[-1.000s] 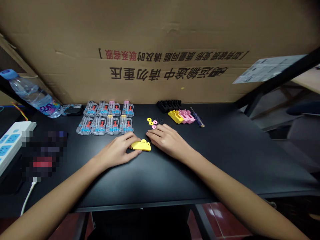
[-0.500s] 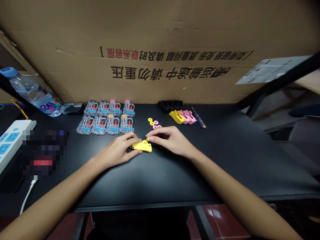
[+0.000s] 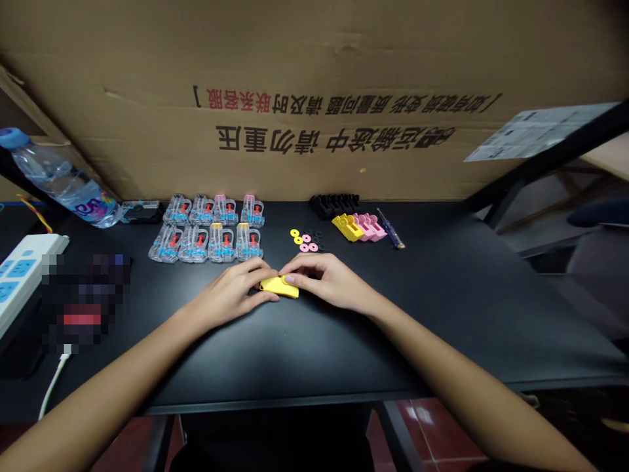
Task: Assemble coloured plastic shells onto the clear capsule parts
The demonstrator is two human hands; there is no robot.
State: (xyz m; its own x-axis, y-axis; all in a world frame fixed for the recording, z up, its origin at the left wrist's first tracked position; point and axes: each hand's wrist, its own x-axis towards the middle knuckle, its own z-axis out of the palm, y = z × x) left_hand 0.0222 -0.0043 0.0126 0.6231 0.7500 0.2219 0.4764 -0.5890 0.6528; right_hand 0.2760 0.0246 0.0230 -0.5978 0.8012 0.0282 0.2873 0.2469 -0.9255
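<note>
My left hand [image 3: 246, 287] is closed around the left end of a yellow plastic part [image 3: 275, 286], held low over the black table. My right hand [image 3: 327, 280] pinches a small yellow ring [image 3: 285, 279] against the upper side of that part, the thumb covering much of it. Just beyond my fingers lie loose yellow rings [image 3: 297, 240], pink rings [image 3: 305, 248] and black rings [image 3: 317, 235]. To their right stand more yellow plastic parts [image 3: 346, 228] and pink parts [image 3: 369, 227] of similar shape.
Two rows of clear plastic assemblies [image 3: 195, 244] stand back left. Black parts [image 3: 334, 205] line the cardboard [image 3: 314, 59]. A screwdriver [image 3: 390, 229] lies right of the pink parts. On the left are a water bottle [image 3: 63, 180], a power strip [image 3: 22, 275] and a blurred-out device [image 3: 86, 301].
My right hand has moved slightly left and brought the small yellow ring onto the yellow part. My left hand keeps its hold. The view has shifted a little.
</note>
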